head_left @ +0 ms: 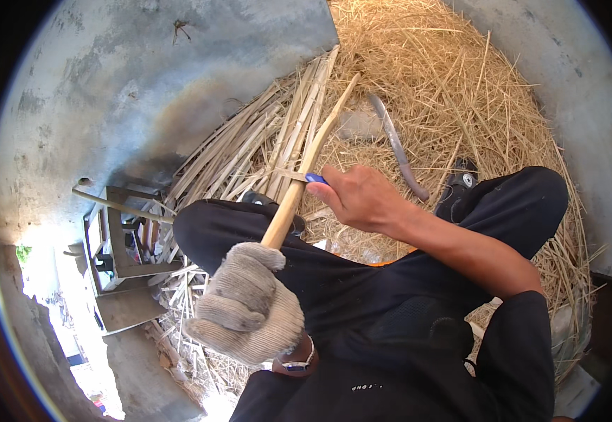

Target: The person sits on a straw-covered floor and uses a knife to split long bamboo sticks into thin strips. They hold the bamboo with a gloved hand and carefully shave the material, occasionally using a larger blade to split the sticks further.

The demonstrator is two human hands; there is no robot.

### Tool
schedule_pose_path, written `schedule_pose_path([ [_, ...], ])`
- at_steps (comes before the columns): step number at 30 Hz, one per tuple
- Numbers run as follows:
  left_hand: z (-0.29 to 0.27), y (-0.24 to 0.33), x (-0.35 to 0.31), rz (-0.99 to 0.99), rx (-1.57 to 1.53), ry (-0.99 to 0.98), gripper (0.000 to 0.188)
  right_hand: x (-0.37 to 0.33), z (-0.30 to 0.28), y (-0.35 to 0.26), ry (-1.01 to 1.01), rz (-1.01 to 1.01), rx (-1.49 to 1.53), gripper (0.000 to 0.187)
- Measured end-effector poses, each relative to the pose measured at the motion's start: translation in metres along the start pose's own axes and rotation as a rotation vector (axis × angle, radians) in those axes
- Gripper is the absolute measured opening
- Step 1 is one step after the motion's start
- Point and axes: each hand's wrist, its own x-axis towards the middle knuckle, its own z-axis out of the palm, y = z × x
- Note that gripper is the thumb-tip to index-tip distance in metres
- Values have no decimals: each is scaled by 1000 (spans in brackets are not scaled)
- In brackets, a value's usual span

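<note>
A long, pale, slightly bent wooden stick (288, 214) slants away from me between my knees. My left hand (248, 302), in a grey knitted work glove, is closed around its near end. My right hand (364, 198) is bare and grips a small knife (314, 178) by its blue handle. The knife's thin blade lies across the stick about midway along it, pointing left. Beyond my right hand, a curved long-bladed knife (392, 133) with a brownish handle rests on the straw, apart from both hands.
Split wooden strips (250, 144) lie in a pile at the left. Loose straw and shavings (432, 77) cover the ground ahead and at right. A grey wall (137, 77) curves around. A wooden frame (141, 269) stands at the left near a bright opening. My bent legs flank the stick.
</note>
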Motion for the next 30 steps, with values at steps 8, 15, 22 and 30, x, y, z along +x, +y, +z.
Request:
schedule_pose_path([
  [8, -1, 1, -7, 19, -40, -83, 51, 20, -14, 93, 56, 353, -274, 54],
  [15, -7, -3, -6, 29, -52, -110, 58, -7, -10, 11, -26, 33, 44, 51],
  [22, -9, 0, 2, -48, -53, -50, 58, 9, 14, 53, 79, 51, -129, 47],
  [30, -22, 6, -5, 85, -11, -108, 39, 30, -35, 76, 97, 287, -143, 49],
])
